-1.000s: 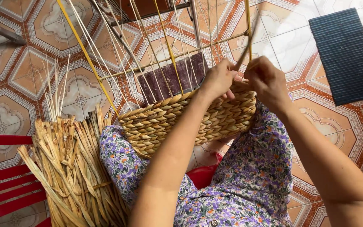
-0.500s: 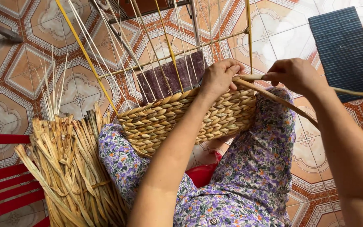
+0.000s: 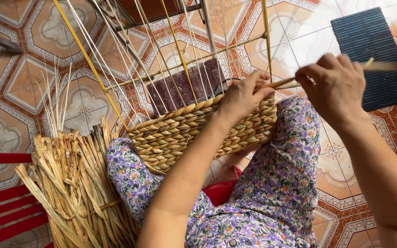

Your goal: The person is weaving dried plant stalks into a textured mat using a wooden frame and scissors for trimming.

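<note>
L hand [image 3: 242,97] pins basket rim [image 3: 198,126], R hand [image 3: 334,85] grip clenched on straw strand [image 3: 286,83] mid-weave; next likely needs tucking it behind 1 upright.

Rough braided straw basket [image 3: 194,131] — dry fibre bundle [image 3: 76,183], glossy ceramic floor tiles [image 3: 19,87].

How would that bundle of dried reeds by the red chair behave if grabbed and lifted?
The bundle of dried reeds probably feels light: the strips look thin and dry. A tie seems to cinch it low down, so it should lift as one piece, though the loose splayed tops would likely flop and shed. The flat strips look bendable, not brittle.
</note>
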